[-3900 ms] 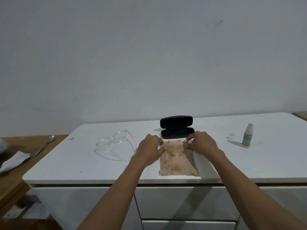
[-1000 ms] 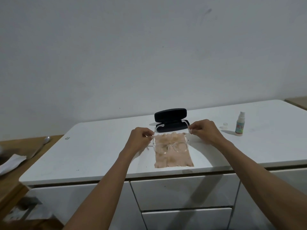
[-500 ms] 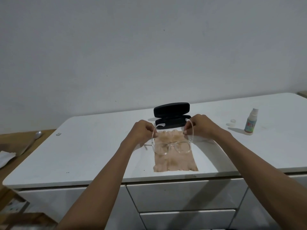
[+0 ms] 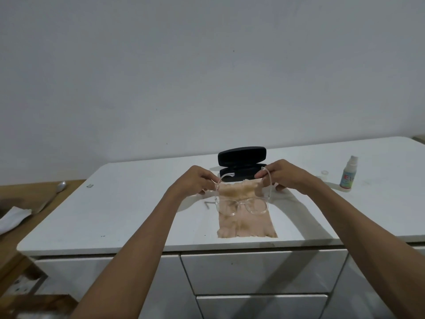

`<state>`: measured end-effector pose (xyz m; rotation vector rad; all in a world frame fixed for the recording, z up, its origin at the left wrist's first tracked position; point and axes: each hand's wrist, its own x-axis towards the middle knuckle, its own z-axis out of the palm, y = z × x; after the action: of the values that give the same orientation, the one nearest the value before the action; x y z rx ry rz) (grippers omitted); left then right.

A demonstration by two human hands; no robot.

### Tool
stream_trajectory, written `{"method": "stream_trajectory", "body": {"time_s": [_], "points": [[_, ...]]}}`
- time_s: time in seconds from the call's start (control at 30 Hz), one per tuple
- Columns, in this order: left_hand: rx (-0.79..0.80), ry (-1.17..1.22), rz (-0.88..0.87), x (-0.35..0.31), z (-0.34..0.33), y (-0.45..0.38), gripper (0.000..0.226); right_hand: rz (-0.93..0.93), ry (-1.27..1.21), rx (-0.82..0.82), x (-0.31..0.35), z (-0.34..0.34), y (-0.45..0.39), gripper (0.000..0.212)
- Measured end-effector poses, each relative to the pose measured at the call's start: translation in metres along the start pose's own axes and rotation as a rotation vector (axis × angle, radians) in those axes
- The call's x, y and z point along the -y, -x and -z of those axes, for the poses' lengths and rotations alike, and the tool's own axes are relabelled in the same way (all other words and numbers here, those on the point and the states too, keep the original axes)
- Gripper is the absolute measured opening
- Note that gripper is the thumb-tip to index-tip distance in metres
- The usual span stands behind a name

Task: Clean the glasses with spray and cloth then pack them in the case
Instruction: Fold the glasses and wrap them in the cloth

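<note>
Clear-framed glasses point(image 4: 242, 206) hang just above a peach cloth point(image 4: 246, 223) spread flat on the white counter point(image 4: 128, 210). My left hand point(image 4: 195, 181) pinches the left temple arm and my right hand point(image 4: 285, 176) pinches the right one, with both arms unfolded and the lenses facing me. Behind the cloth stands the black glasses case point(image 4: 242, 162), its lid open. A small spray bottle point(image 4: 349, 174) stands at the right with its clear cap point(image 4: 324, 173) off beside it.
A wooden table at the left holds a spoon point(image 4: 60, 187) and a white crumpled cloth point(image 4: 12, 218). White drawers point(image 4: 262, 270) sit below the counter's front edge. A small dark mark point(image 4: 90, 186) lies on the counter's far left.
The cloth was first smoothed flat with the glasses lying at the left. Both hands now hold the glasses over the cloth, lifted slightly in the last second.
</note>
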<state>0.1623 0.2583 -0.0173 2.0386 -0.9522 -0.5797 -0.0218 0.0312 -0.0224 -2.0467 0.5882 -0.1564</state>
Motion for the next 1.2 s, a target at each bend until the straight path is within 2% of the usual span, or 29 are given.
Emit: {"method": "stream_trajectory", "body": {"time_s": [0.2,0.43,0.53,0.67,0.93,1.07,1.2], "points": [[0.056,0.003,-0.031,-0.006,0.006,0.008,0.010,0.006,0.016,0.043,0.008,0.004,0.009,0.034],[0.187,0.051,-0.021,-0.010,0.013,0.017,0.016,0.042,-0.011,0.092,0.012,0.006,0.022,0.021],[0.252,0.029,-0.023,-0.012,0.012,0.022,0.028,0.031,-0.010,0.101,0.012,0.004,0.024,0.019],[0.287,-0.031,0.000,-0.016,0.007,0.023,0.039,0.027,0.003,0.145,0.013,0.001,0.023,0.023],[0.321,-0.094,0.022,-0.014,0.004,0.013,0.039,-0.045,-0.041,0.202,0.024,-0.003,0.025,0.032],[0.217,0.054,0.010,-0.004,0.006,0.015,0.039,-0.034,-0.040,0.130,0.022,-0.002,0.026,0.046],[0.027,0.094,0.008,0.009,0.011,0.024,0.032,-0.003,-0.054,0.001,0.015,-0.003,0.032,0.032]]}}
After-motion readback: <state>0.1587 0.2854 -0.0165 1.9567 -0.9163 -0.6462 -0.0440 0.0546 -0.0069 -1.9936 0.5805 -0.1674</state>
